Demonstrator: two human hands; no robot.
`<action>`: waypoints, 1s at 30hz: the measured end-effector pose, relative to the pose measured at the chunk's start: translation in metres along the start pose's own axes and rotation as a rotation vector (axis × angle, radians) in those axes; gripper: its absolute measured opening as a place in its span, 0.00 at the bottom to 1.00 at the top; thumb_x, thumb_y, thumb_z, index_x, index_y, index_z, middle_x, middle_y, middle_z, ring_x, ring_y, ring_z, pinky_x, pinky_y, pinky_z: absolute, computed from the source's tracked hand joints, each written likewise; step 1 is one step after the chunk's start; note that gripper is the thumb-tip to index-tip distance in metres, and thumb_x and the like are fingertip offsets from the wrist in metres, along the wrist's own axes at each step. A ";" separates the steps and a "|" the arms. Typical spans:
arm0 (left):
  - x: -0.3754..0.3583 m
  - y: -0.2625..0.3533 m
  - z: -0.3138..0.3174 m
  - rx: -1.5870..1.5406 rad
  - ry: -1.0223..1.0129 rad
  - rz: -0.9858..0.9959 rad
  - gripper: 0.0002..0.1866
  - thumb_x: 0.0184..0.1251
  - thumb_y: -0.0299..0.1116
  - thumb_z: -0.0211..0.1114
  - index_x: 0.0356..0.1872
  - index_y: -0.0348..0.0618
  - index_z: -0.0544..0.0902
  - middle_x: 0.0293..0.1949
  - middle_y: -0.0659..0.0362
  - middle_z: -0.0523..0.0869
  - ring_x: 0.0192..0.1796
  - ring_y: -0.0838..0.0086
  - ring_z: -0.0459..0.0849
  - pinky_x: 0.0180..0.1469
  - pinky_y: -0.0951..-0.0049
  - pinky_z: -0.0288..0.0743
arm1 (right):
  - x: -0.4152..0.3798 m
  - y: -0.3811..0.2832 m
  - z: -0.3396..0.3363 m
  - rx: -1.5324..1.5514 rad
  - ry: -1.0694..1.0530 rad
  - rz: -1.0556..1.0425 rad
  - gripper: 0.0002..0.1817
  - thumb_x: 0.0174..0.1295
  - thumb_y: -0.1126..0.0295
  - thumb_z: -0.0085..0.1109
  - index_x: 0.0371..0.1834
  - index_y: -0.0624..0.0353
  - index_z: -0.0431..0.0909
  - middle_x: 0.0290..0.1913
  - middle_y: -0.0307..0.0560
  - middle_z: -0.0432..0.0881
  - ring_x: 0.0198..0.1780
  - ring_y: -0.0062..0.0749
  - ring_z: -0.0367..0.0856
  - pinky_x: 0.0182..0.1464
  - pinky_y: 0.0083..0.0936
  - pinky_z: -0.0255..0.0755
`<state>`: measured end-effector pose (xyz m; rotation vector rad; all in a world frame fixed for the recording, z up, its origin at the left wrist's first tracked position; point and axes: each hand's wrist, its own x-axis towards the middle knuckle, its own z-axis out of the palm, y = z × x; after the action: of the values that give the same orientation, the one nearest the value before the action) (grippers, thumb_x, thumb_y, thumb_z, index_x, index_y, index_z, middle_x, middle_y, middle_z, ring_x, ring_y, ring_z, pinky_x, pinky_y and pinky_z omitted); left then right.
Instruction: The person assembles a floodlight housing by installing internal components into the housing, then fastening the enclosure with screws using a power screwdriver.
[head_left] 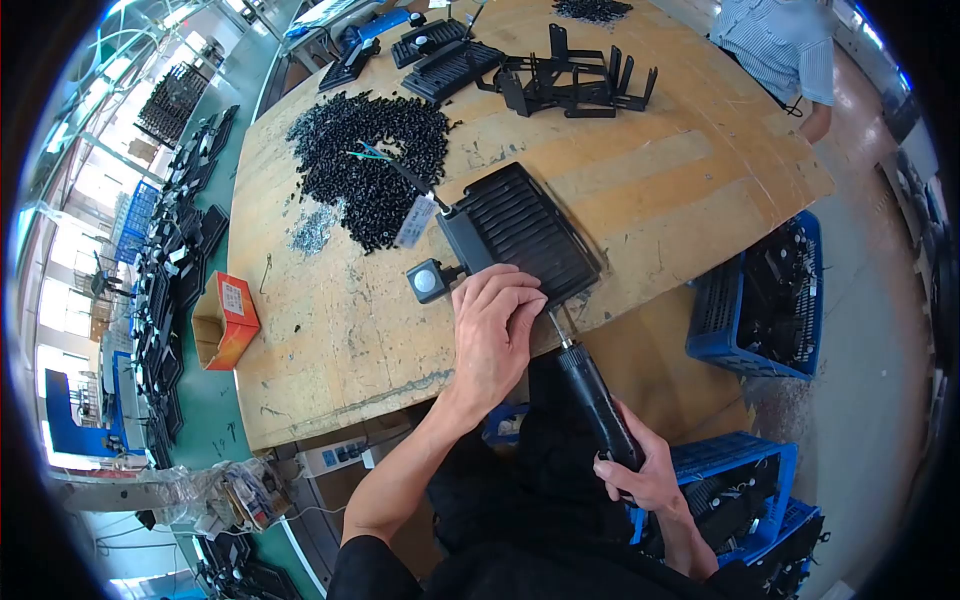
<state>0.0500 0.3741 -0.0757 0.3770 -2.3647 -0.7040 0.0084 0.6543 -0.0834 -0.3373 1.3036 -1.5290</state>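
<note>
A black floodlight with a ribbed back lies on the wooden table near its front edge. A small motion sensor with a white dome sticks out from its left side, and a cable with a white tag leaves its far end. My left hand lies over the near corner, fingertips and thumb pinched together; whatever is between them is hidden. My right hand is wrapped round a black electric screwdriver, its bit pointing up at the floodlight's near edge beside my left fingertips.
Beyond the floodlight lies a heap of small black parts beside silvery screws. Black brackets and more floodlights sit farther back. An orange box stands left. Blue crates stand right; a person is across the table.
</note>
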 end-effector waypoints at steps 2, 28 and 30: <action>0.000 0.002 0.001 -0.007 0.006 -0.019 0.03 0.70 0.26 0.72 0.41 0.38 0.89 0.50 0.58 0.91 0.63 0.61 0.83 0.69 0.57 0.68 | 0.000 -0.002 0.001 -0.012 -0.002 -0.001 0.48 0.67 0.75 0.70 0.88 0.64 0.54 0.41 0.40 0.84 0.25 0.17 0.79 0.28 0.19 0.73; 0.023 -0.001 -0.027 -0.218 -0.049 -0.223 0.09 0.75 0.24 0.67 0.51 0.38 0.90 0.51 0.52 0.92 0.62 0.54 0.86 0.68 0.55 0.74 | 0.001 -0.001 -0.001 -0.081 0.030 0.015 0.48 0.66 0.72 0.74 0.87 0.64 0.57 0.43 0.41 0.85 0.26 0.15 0.78 0.29 0.17 0.73; 0.056 -0.017 -0.020 -0.152 -0.037 -0.121 0.10 0.76 0.25 0.66 0.52 0.40 0.90 0.54 0.52 0.91 0.64 0.53 0.85 0.69 0.54 0.74 | 0.004 -0.002 -0.002 -0.101 0.033 0.006 0.48 0.66 0.72 0.74 0.87 0.64 0.57 0.45 0.41 0.86 0.26 0.15 0.78 0.29 0.17 0.73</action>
<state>0.0219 0.3288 -0.0451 0.4463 -2.3193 -0.9489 0.0047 0.6516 -0.0839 -0.3736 1.4102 -1.4724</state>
